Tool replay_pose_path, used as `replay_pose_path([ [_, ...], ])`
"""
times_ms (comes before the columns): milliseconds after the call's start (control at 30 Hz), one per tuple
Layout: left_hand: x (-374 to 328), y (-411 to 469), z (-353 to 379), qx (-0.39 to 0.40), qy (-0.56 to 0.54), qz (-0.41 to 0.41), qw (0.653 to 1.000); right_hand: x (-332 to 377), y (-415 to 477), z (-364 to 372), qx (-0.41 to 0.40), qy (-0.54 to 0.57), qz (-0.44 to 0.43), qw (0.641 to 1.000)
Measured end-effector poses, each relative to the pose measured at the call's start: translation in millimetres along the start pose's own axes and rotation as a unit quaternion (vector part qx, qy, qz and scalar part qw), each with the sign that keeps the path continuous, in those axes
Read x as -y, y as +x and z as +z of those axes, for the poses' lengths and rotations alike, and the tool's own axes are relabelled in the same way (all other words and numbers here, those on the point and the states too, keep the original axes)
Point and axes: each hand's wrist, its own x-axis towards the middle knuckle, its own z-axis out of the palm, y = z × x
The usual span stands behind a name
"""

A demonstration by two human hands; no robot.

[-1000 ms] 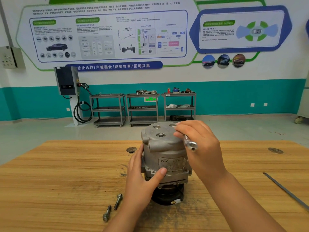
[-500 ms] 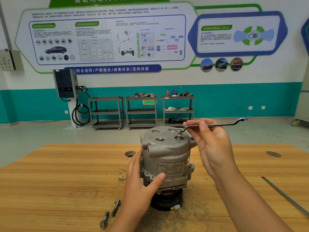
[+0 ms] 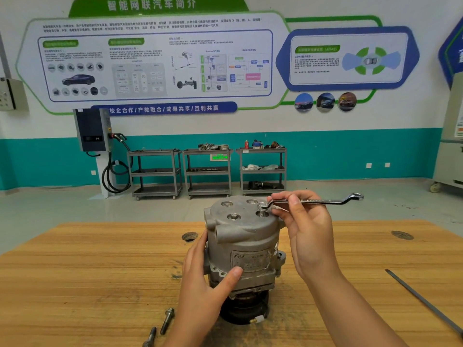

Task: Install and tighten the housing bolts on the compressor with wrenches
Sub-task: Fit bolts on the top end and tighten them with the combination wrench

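Two hands work on the compressor (image 3: 241, 244).
Left hand (image 3: 205, 276) grips its body; right hand (image 3: 307, 221) pinches the wrench (image 3: 310, 202) on a bolt (image 3: 262, 206).

The compressor (image 3: 243, 236) is showing dull silver-grey all over, its pulley (image 3: 245, 311) is showing black, and a small fitting (image 3: 256, 320) beside it is glinting brass. The wrench (image 3: 315, 202) is gleaming bright chrome. The bolts (image 3: 167, 320) are looking dark steel-grey. The table (image 3: 87, 271) is glowing honey-yellow, with darker brown grain streaks running along it. The wall (image 3: 400, 113) is standing white above and teal below. The poster (image 3: 155, 63) is showing white panels edged in green and blue, with one pink block among its diagrams, and the banner (image 3: 162, 108) is carrying white characters on deep blue. The carts (image 3: 155, 170) are looking mid-grey, the charger (image 3: 90, 128) near-black, the floor (image 3: 62, 209) pale grey.
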Motion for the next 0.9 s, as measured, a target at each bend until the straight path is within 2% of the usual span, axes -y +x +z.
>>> replay_pose_path([
  [200,0.0,0.3,0.6,-0.003,-0.003,0.005,1.0,-5.5,-12.7,2.9,0.019,-0.157,-0.164,0.974],
  [367,1.3,0.5,2.0,-0.005,0.0,0.013,1.0,-9.0,-17.1,7.3,0.047,-0.301,-0.298,0.904],
  [467,1.9,0.9,1.8,-0.005,-0.003,0.013,1.0,-6.3,-19.9,11.7,0.055,-0.372,-0.329,0.866],
  [600,2.2,0.9,2.1,-0.008,-0.006,0.018,1.0,-2.4,-22.4,17.4,0.055,-0.481,-0.362,0.797],
  [667,2.5,1.0,2.4,-0.01,-0.005,0.024,1.0,0.3,-23.5,19.6,0.061,-0.522,-0.357,0.772],
  [900,4.4,1.5,3.3,-0.016,-0.009,0.023,1.0,10.9,-27.7,24.9,0.07,-0.544,-0.357,0.757],
])
